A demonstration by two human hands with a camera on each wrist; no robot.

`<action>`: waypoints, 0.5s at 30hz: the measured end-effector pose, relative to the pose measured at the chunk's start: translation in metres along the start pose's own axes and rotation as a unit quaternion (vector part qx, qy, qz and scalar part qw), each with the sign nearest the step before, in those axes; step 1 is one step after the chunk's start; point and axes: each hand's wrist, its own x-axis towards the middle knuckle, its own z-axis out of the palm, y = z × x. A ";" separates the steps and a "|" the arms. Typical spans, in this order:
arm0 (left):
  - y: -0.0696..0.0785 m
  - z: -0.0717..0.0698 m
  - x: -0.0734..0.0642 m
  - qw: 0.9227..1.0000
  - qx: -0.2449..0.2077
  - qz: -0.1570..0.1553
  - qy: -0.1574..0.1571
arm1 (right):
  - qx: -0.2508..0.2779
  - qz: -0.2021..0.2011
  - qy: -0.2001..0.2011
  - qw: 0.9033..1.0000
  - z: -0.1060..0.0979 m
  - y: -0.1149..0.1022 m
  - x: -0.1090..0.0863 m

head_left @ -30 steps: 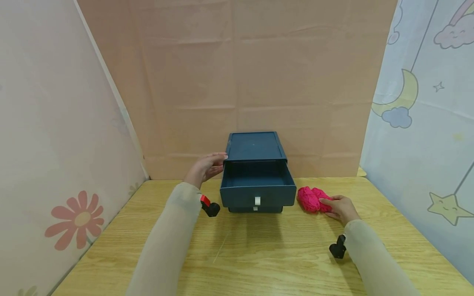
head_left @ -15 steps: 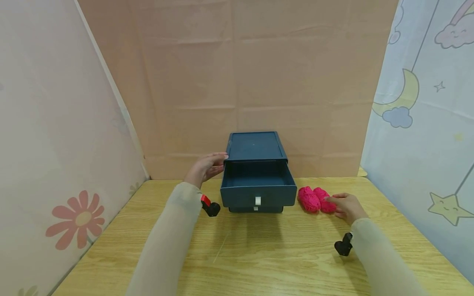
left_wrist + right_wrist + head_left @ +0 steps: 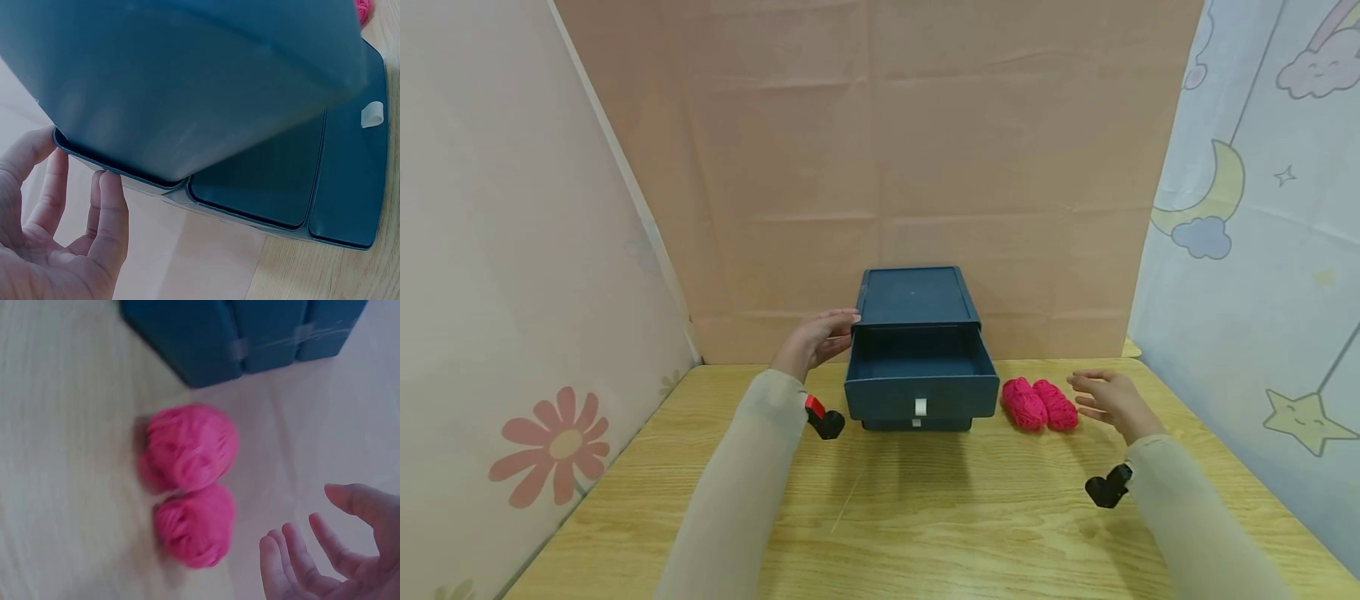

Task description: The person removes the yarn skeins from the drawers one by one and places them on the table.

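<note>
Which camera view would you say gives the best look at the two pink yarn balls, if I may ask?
The right wrist view: both pink yarn balls appear whole and largest there, unobstructed, though slightly blurred. The head view shows both, but smaller; the left wrist view catches only a sliver near its top right corner.

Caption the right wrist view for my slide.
Right hand, holding nothing, beside two pink yarn balls near a blue drawer unit.

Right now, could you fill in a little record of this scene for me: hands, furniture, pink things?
Left hand: fingertips touching the cabinet's left side
Right hand: apart from the yarn, holding nothing
Blue cabinet: standing on the wooden table
Top drawer: pulled out, no contents visible
Pink yarn: two bundles, touching, right of the cabinet
</note>
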 end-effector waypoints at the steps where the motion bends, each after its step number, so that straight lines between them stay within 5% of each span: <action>1: 0.000 0.000 0.000 1.000 0.000 -0.001 0.000 | 0.006 -0.010 0.001 1.000 0.000 -0.004 -0.001; 9: -0.001 -0.001 0.001 1.000 0.002 0.001 0.000 | 0.075 -0.144 0.002 0.987 0.014 -0.043 -0.019; 15: -0.001 0.000 0.001 1.000 0.001 0.003 -0.004 | 0.186 -0.256 -0.007 0.948 0.037 -0.080 -0.050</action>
